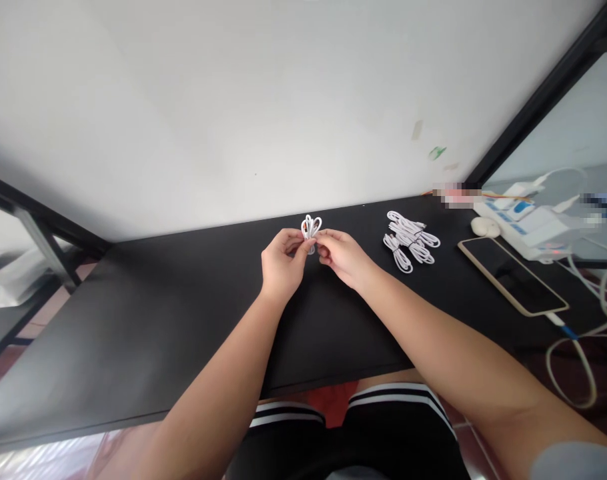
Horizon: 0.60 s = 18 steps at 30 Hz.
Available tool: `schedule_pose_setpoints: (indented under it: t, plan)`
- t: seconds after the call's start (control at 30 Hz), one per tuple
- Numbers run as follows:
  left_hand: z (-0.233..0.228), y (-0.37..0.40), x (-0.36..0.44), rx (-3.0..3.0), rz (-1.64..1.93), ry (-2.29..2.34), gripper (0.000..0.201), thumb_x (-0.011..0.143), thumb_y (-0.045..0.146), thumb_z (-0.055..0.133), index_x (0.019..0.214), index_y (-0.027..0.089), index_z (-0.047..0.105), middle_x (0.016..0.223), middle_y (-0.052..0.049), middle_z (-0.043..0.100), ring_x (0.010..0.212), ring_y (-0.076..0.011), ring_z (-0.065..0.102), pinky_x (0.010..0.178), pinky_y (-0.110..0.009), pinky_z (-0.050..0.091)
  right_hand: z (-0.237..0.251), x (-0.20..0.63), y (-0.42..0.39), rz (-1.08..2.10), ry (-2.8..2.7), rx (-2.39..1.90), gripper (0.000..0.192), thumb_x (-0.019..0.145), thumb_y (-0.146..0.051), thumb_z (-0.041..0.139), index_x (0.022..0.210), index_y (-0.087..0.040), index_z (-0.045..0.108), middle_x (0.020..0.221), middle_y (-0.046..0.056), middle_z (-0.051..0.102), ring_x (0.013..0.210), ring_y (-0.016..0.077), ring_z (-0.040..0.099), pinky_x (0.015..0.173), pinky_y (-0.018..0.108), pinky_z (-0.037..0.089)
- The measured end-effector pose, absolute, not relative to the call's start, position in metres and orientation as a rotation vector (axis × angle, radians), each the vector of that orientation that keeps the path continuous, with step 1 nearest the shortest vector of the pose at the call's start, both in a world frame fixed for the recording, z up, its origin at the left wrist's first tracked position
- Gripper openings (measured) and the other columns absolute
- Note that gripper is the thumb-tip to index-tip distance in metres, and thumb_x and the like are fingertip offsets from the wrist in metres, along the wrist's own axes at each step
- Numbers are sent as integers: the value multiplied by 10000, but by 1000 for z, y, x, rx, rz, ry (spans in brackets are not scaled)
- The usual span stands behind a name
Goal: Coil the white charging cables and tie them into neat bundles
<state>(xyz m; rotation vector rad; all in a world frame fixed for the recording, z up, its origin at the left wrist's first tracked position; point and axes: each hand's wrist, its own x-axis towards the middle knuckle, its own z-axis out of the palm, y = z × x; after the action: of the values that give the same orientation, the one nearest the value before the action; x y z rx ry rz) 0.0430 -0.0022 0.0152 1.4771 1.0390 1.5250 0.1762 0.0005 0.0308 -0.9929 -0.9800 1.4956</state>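
A small folded bundle of white cable stands upright between my two hands, its loops showing above the fingers. My left hand pinches the bundle at its middle from the left, thumb in front. From the right, the fingertips of my right hand are closed at the same spot, against the cable. Whether a tie lies under the fingertips is hidden. To the right of my hands, several more coiled white cables lie together on the black tabletop.
A phone with a charging cable plugged in lies at the right. Behind it are a white power strip with plugs and a rounded white object. A white wall rises along the table's back edge.
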Motion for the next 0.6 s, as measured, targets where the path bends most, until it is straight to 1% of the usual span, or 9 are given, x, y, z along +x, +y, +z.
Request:
schedule_pose_setpoints:
  t: [0.1, 0.17, 0.27, 0.37, 0.47, 0.6]
  plan:
    - [15, 1, 40, 1391, 1484, 997, 274, 792, 349, 784, 925, 167, 628, 880, -70, 751, 811, -192, 738, 755, -316, 597, 28, 180, 3, 1414, -1028, -999, 232, 781, -407, 689, 739, -194, 610, 612, -41, 457, 540, 88, 369, 490, 247, 244]
    - [15, 4, 38, 1283, 1415, 950, 326, 797, 370, 779, 983, 153, 622, 851, -75, 753, 789, -205, 740, 720, -331, 603, 26, 184, 6, 1245, -1141, -1023, 236, 832, -436, 650, 813, -201, 641, 675, -25, 528, 552, 93, 409, 505, 252, 295]
    - [15, 6, 36, 1155, 1327, 905, 407, 792, 384, 784, 1065, 129, 623, 853, -88, 757, 796, -219, 742, 702, -346, 607, 24, 192, 8, 886, -1426, -1043, 179, 882, -378, 615, 933, -219, 679, 795, 2, 612, 632, 117, 501, 586, 270, 399]
    - [16, 6, 34, 1112, 1290, 872, 418, 790, 382, 787, 1074, 113, 639, 829, -83, 755, 743, -201, 734, 673, -325, 598, 25, 199, 7, 619, -1689, -1013, 158, 903, -311, 608, 987, -230, 715, 891, 27, 647, 669, 127, 533, 643, 288, 442]
    - [18, 6, 33, 1092, 1269, 855, 408, 782, 388, 794, 1052, 111, 663, 797, -70, 748, 680, -173, 716, 641, -292, 579, 28, 204, 4, 532, -1821, -965, 164, 917, -304, 610, 1000, -242, 737, 959, 37, 655, 638, 118, 516, 643, 299, 448]
    - [19, 6, 32, 1075, 1222, 857, 395, 777, 398, 796, 1029, 113, 690, 805, -79, 746, 701, -168, 718, 621, -260, 550, 33, 208, 3, 491, -1897, -981, 160, 916, -337, 630, 982, -259, 752, 978, 41, 656, 662, 135, 516, 664, 318, 452]
